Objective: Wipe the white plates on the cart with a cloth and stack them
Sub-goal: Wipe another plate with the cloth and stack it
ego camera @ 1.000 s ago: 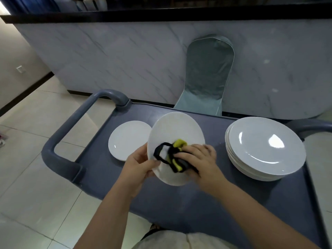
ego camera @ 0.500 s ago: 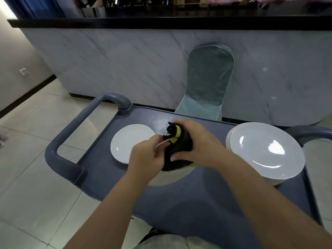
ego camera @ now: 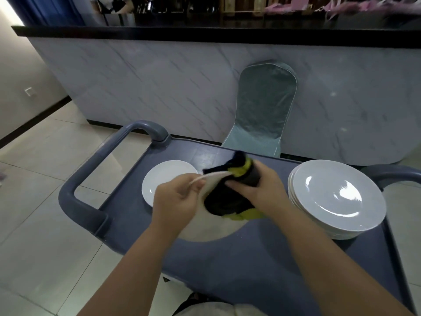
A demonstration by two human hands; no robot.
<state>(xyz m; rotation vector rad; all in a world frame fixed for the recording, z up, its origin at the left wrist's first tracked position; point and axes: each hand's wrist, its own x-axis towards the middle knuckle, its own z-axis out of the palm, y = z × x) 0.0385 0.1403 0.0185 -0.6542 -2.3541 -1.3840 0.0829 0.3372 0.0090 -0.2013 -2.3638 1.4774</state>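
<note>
The person holds one white plate [ego camera: 205,229] up over the middle of the gray cart [ego camera: 250,258]. The plate is tipped, with its far edge up and its near edge low. It looks a bit blurry.

The left hand [ego camera: 175,204] is at 9 o'clock on this plate. Its grip is closed on the plate's edge, with the thumb on top and the fingers curled round.

The right hand [ego camera: 257,190] is at 3 o'clock on the plate. Its grip is closed on a black and yellow cloth [ego camera: 225,201]. The cloth lies bunched against the plate. Some of it sticks up past the far edge, and a yellow bit hangs out at the bottom.

A small white plate [ego camera: 164,176] lies flat on the cart at 10 o'clock from the hands. The left hand hides part of it.

A stack of white plates [ego camera: 337,197] sits on the cart at 3 o'clock, just beside the right arm. The top plate is shiny and has bright spots of light on it.

The cart has a thick gray handle [ego camera: 98,163] on its 9 o'clock side. Part of another handle [ego camera: 391,174] shows at 3 o'clock, behind the stack.

At 12 o'clock, past the cart, stands a chair in a pale green cover [ego camera: 262,110]. Behind the chair is a bar with a gray marble front [ego camera: 159,87] and a black top. The floor [ego camera: 45,156] has big pale tiles.
</note>
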